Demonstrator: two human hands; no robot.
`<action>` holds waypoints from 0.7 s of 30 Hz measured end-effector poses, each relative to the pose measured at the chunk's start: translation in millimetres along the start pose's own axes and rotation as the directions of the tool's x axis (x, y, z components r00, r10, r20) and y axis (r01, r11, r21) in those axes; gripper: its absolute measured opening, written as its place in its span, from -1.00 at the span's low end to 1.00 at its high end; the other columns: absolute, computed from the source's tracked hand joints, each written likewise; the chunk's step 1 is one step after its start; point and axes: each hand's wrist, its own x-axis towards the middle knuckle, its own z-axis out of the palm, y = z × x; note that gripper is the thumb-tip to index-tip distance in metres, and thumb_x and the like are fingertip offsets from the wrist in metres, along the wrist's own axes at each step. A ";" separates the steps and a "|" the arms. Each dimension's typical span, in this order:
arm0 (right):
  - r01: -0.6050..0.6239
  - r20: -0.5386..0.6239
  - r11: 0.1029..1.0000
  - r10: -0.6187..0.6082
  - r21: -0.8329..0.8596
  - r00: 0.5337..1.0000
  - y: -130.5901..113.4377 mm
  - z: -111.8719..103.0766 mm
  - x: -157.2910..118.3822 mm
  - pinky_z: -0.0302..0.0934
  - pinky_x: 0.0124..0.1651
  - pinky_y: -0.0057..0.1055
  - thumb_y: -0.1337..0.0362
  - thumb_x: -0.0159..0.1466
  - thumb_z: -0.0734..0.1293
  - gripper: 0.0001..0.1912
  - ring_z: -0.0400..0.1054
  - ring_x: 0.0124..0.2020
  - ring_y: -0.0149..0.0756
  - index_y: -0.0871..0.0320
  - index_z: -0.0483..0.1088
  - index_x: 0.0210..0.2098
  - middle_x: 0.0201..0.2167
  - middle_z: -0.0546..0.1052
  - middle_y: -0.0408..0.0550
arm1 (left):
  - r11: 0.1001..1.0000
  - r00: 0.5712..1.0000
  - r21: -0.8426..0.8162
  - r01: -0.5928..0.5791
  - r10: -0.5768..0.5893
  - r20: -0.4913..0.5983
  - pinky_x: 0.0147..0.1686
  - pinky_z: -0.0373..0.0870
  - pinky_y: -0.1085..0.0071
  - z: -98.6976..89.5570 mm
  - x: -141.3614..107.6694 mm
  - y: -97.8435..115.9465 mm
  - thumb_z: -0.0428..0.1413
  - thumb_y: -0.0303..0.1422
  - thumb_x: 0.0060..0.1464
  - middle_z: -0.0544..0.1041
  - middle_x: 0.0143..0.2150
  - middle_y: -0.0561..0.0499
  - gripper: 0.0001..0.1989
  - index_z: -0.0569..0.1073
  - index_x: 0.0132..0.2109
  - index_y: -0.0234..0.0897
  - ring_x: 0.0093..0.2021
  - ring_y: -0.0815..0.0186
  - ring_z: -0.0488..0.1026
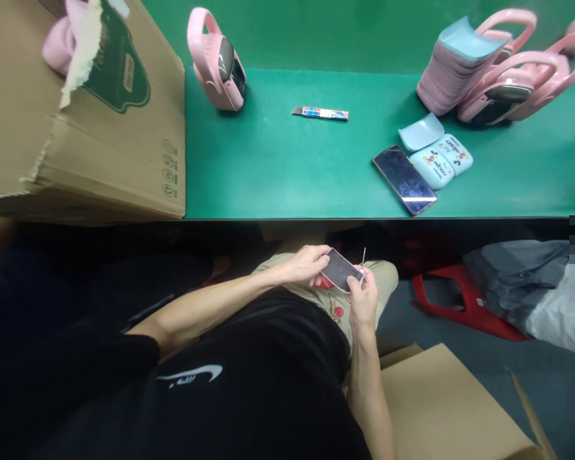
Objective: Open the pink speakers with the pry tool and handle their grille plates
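At the bench's (pixel 287 172) left end, a corrugated cardboard carton (pixel 115 147) with a torn flap overhangs the near edge, and a soft pink item (pixel 60 45) protrudes from its top. Right of it, near the rear edge of the green mat surface, a pink plastic handled unit (pixel 215 61) with a glossy dark face stands upright. Below the near edge, over the khaki trousers (pixel 378 275), the left hand (pixel 304 265) and right hand (pixel 361 300) are together, each gripping one end of a dark rounded panel (pixel 340 269). Its long axis runs from left to right, falling slightly toward the right, and its smooth dark face points up, with a pink rim along the lower edge. A thin metal pin (pixel 364 255) stands just beyond the right end; whether it is held cannot be determined. Mid-bench lies a multicoloured snap-off utility knife (pixel 320 113), its blade pointing left. Further right lie a smartphone (pixel 404 180), glass up, two printed pale-blue rounded shells (pixel 434 167), and one plain shell (pixel 420 131). A tilted stack of shells (pixel 455 67) and more pink units (pixel 508 83) occupy the rear right corner. A red plastic stool (pixel 464 300) stands on the floor below.
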 end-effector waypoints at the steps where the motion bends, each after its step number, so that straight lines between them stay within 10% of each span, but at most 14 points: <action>1: 0.006 -0.033 1.000 -0.007 -0.024 0.999 1.5 -0.6 1.2 0.18 -0.39 -0.47 0.19 0.20 0.45 -0.67 0.30 -0.39 -0.38 0.09 0.46 -0.06 -0.26 0.51 -0.16 | 1.000 1.000 -0.009 0.000 0.000 -0.001 -0.64 0.32 0.50 0.7 0.8 -1.9 0.02 -0.30 0.37 0.56 -0.57 -0.01 -0.78 0.53 -0.06 -0.30 -0.66 0.29 0.47; 21: 0.107 -0.038 0.976 -0.116 -0.189 0.993 17.2 -3.9 9.3 0.35 -0.09 -0.30 0.17 0.25 0.34 -0.68 0.44 -0.19 -0.21 0.13 0.48 -0.04 -0.19 0.57 -0.06 | 0.993 0.995 -0.115 0.015 -0.003 0.101 -0.58 0.46 0.53 0.5 6.1 -15.7 0.04 -0.53 0.01 0.63 -0.44 0.01 -0.54 0.49 0.09 -0.35 -0.56 0.31 0.57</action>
